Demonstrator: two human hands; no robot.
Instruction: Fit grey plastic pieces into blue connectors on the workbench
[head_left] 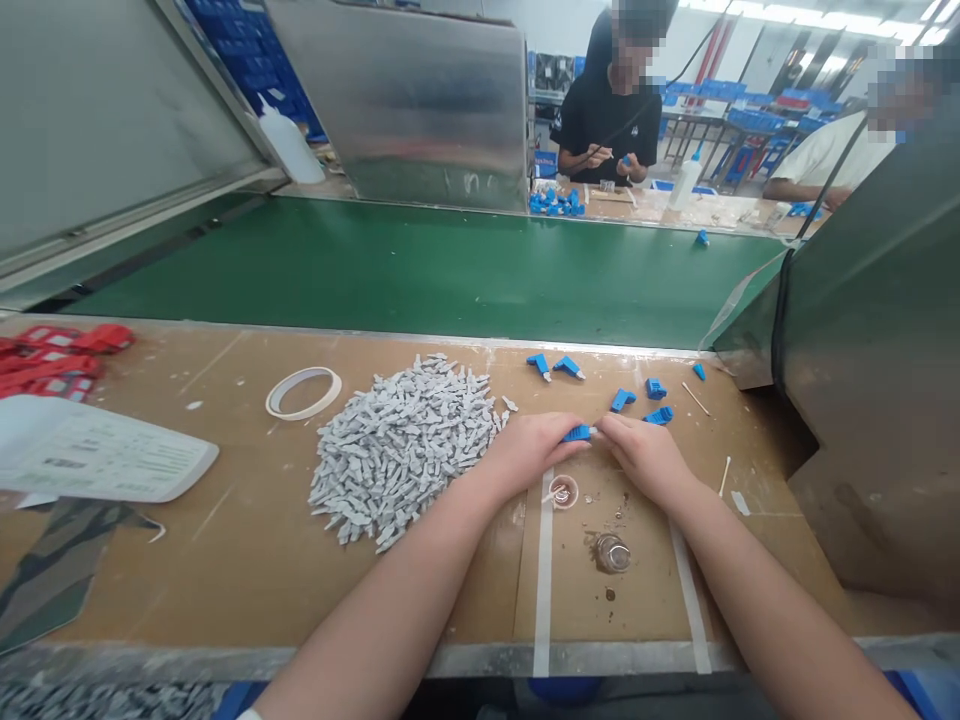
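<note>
A small blue plastic part (577, 433) is pinched in my left hand (534, 445), above the brown worktop. My right hand (643, 452) meets it from the other side, fingertips closed at the light grey tip that sticks out of the blue part. Whether that tip is a separate piece is too small to tell. Beside my left wrist lies a big heap of small grey plastic pieces (405, 445). Several blue parts rest just beyond my hands, among them one (622, 400) near my right fingers and two with pale tips, one of them here (569, 367).
Below my hands stand a small cup of liquid (563, 491) and a clear little jar (611, 553) amid wet spots. A tape roll (304, 393), red parts (64, 355) and a cotton swab (724, 476) lie around. Past a green belt (420, 265), two people sit working.
</note>
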